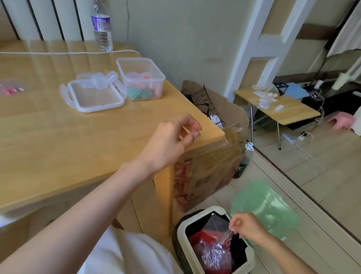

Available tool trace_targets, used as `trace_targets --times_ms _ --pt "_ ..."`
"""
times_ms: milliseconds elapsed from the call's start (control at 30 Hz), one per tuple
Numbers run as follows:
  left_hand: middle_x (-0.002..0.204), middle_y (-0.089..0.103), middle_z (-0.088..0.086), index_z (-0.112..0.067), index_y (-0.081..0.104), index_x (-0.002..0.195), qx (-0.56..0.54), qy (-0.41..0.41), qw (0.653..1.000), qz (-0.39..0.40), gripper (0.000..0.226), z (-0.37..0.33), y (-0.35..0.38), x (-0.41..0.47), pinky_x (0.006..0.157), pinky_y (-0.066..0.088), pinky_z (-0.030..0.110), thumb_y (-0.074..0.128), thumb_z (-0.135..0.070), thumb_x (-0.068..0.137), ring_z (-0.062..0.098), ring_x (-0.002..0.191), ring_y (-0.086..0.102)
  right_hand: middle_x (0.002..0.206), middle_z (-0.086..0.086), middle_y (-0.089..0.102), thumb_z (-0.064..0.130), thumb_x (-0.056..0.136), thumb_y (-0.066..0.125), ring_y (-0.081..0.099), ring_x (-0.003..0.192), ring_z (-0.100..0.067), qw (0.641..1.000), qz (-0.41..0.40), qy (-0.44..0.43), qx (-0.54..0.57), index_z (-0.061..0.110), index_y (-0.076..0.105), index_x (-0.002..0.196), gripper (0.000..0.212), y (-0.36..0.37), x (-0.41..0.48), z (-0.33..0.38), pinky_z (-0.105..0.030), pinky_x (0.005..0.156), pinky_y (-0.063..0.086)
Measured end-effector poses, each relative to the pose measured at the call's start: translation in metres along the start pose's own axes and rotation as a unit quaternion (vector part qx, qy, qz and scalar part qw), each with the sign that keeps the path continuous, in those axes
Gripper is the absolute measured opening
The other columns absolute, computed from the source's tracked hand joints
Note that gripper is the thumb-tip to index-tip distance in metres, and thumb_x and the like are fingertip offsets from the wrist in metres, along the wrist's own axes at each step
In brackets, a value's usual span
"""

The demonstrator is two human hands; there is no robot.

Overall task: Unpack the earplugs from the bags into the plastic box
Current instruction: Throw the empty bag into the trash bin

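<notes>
A clear plastic box [141, 69] stands on the wooden table [45, 139], holding pink, orange and green earplugs. Its clear lid [94, 95] lies beside it to the left. A small clear bag with pink earplugs [5, 88] lies at the table's left edge. My left hand [170, 140] hovers over the table's right corner, fingers loosely curled, holding nothing that I can see. My right hand [247, 226] is low on the right, pinching a crumpled empty clear bag [227, 235] over the open trash bin [195, 265].
A water bottle [101, 22] and a white cord [63, 53] sit at the table's back. A cardboard box [214, 161] stands by the table's side, next to a dark bottle [243, 161]. The bin's green lid [264, 206] is tipped up. A low folding table [279, 108] stands farther right.
</notes>
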State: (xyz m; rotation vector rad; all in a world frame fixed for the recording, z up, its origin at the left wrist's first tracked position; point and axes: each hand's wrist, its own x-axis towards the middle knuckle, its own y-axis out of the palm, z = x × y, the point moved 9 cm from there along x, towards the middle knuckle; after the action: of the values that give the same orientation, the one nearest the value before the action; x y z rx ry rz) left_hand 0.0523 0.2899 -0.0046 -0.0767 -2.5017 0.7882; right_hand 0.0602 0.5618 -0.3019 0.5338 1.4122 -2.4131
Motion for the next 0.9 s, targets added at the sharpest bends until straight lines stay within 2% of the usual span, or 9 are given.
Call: trace_targets --times_ms 100,167,233,300,367,500,600,767,900 --pt "0.092 0.067 0.0 -0.011 0.061 0.096 0.008 -0.003 1.0 -0.007 0.007 0.002 0.0 0.001 0.073 0.051 0.028 0.057 -0.01 0.091 0.018 0.077 0.065 0.079 0.016 0.064 0.013 0.09 0.059 0.062 0.075 0.0 0.998 -0.041 0.029 -0.042 0.032 0.058 0.07 0.028 0.026 0.011 -0.029 -0.013 0.065 0.048" --pt "0.092 0.067 -0.001 -0.01 0.062 0.096 0.011 -0.005 1.0 -0.008 0.007 0.003 0.0 0.0 0.072 0.051 0.026 0.057 -0.009 0.091 0.018 0.077 0.065 0.083 0.013 0.067 0.014 0.09 0.06 0.064 0.076 -0.003 0.997 -0.044 0.037 -0.057 0.035 0.057 0.073 0.028 0.044 0.019 -0.043 -0.019 0.071 0.053" --pt "0.092 0.066 -0.001 -0.01 0.062 0.095 0.015 -0.01 1.0 -0.008 0.007 0.005 0.0 0.0 0.07 0.049 0.021 0.057 -0.009 0.09 0.016 0.078 0.065 0.094 0.006 0.071 0.015 0.089 0.062 0.065 0.078 -0.008 0.997 -0.044 0.043 -0.055 0.031 0.062 0.087 0.017 0.055 0.025 -0.046 -0.024 0.073 0.053" --pt "0.093 0.066 -0.003 -0.012 0.062 0.094 0.018 -0.017 1.0 -0.01 0.007 0.008 -0.001 0.001 0.068 0.047 0.017 0.056 -0.009 0.09 0.015 0.079 0.065 0.101 0.003 0.071 0.013 0.088 0.063 0.066 0.084 -0.015 0.996 -0.088 0.032 -0.01 0.025 0.066 0.094 0.014 0.044 0.031 -0.035 -0.03 0.078 0.053" --pt "0.094 0.066 -0.004 -0.015 0.061 0.093 0.017 -0.022 0.999 -0.016 0.007 0.009 -0.003 0.003 0.066 0.045 0.014 0.056 -0.009 0.09 0.014 0.079 0.064 0.101 0.0 0.07 0.008 0.088 0.061 0.067 0.083 -0.021 0.985 -0.152 0.02 0.076 0.019 0.068 0.099 0.017 0.014 0.029 -0.013 -0.034 0.075 0.055" --pt "0.096 0.066 -0.005 -0.019 0.059 0.092 0.006 -0.031 0.999 -0.017 0.008 0.01 -0.003 0.005 0.068 0.047 0.02 0.056 -0.011 0.09 0.015 0.08 0.064 0.091 0.003 0.068 0.006 0.09 0.059 0.065 0.063 -0.013 0.95 -0.226 -0.047 0.212 0.017 0.068 0.096 0.015 -0.066 0.008 0.054 -0.016 0.058 0.052" --pt "0.096 0.066 -0.006 -0.019 0.06 0.092 0.0 -0.035 0.999 -0.01 0.008 0.01 -0.003 0.004 0.072 0.05 0.026 0.057 -0.012 0.091 0.015 0.081 0.064 0.087 -0.002 0.069 0.002 0.089 0.058 0.065 0.061 -0.015 0.904 -0.287 -0.106 0.297 0.014 0.069 0.094 0.017 -0.125 -0.022 0.102 -0.014 0.051 0.049" --pt "0.094 0.066 -0.006 -0.016 0.06 0.093 -0.002 -0.022 1.0 -0.022 0.007 0.001 -0.018 0.008 0.072 0.05 0.025 0.056 -0.01 0.091 0.011 0.075 0.065 0.086 -0.002 0.068 0.005 0.091 0.055 0.063 0.063 -0.012 0.848 -0.368 -0.17 0.342 0.015 0.067 0.095 0.017 -0.198 -0.075 0.17 -0.02 0.057 0.052" --pt "0.094 0.065 -0.005 -0.012 0.06 0.093 -0.015 -0.019 0.998 -0.058 0.005 0.0 -0.05 0.015 0.068 0.05 0.022 0.056 -0.01 0.091 0.006 0.07 0.063 0.082 0.003 0.069 0.007 0.09 0.055 0.061 0.06 -0.008 0.828 -0.372 -0.247 0.34 0.023 0.066 0.088 0.02 -0.233 -0.103 0.246 -0.018 0.055 0.05"
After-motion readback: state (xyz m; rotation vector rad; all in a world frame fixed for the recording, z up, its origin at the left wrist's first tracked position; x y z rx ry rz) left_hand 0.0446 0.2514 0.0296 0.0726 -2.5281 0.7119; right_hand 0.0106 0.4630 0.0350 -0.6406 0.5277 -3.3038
